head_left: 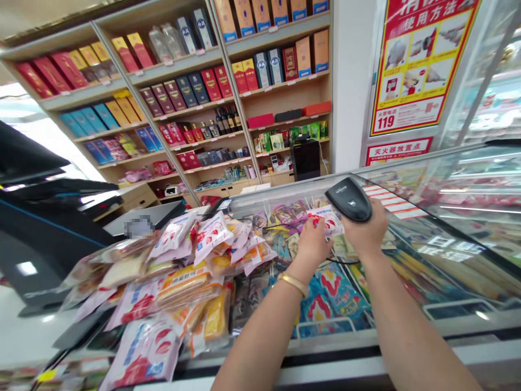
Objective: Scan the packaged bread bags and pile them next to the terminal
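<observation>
My right hand (pixel 368 228) is wrapped round a black handheld scanner (pixel 349 200), over the glass top of a freezer (pixel 280 187). Beside it, my left hand (pixel 315 241), with a gold bangle on the wrist, pinches a small white and pink packet (pixel 328 218). The packet lies close to the scanner's left edge. Left of my hands is a heap of packaged breads (pixel 185 282) in pink, white and orange wrappers, lying on the glass.
A dark checkout machine (pixel 49 228) stands at the left. Shelves (pixel 191 111) of boxed goods fill the back. Colourful packs (pixel 331 296) lie under the glass. A cable (pixel 342 262) runs near my hands. A red poster (pixel 423 65) hangs at the right.
</observation>
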Demonstrator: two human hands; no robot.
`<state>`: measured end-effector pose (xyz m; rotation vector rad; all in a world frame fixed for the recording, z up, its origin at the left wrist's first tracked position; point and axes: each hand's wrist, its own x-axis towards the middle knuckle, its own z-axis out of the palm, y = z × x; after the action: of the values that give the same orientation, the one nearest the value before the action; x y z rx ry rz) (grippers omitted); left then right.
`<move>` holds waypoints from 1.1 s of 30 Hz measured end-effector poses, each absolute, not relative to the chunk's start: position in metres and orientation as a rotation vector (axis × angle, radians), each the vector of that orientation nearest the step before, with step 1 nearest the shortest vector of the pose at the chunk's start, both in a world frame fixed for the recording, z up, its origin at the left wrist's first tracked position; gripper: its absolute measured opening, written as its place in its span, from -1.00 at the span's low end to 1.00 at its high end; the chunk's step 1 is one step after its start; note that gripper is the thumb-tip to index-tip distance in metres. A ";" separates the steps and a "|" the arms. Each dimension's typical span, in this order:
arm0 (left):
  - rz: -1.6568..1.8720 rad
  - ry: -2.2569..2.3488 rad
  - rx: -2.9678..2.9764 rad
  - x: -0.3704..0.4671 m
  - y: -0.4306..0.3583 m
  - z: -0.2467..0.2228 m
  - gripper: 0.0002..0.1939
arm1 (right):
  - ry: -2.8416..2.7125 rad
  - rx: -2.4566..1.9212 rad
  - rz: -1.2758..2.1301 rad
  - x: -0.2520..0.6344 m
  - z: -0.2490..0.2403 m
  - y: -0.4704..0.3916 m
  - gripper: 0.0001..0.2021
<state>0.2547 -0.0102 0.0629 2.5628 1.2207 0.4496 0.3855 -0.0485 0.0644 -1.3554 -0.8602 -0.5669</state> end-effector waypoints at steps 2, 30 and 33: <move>0.371 1.275 2.583 0.266 -0.005 0.061 -0.23 | -0.863 -1.342 -0.560 0.383 0.066 -0.049 -0.80; 0.336 1.349 2.653 0.274 -0.001 0.059 -0.70 | -0.937 -1.331 -0.554 0.375 0.069 -0.053 -0.85; 0.606 1.365 2.414 0.261 0.003 0.061 -0.79 | -0.932 -1.337 -0.561 0.374 0.069 -0.053 -0.85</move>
<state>0.2610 0.0033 0.0611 2.4140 1.3651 0.6060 0.3740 -0.0532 0.0688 -1.3365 -0.9322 -0.5607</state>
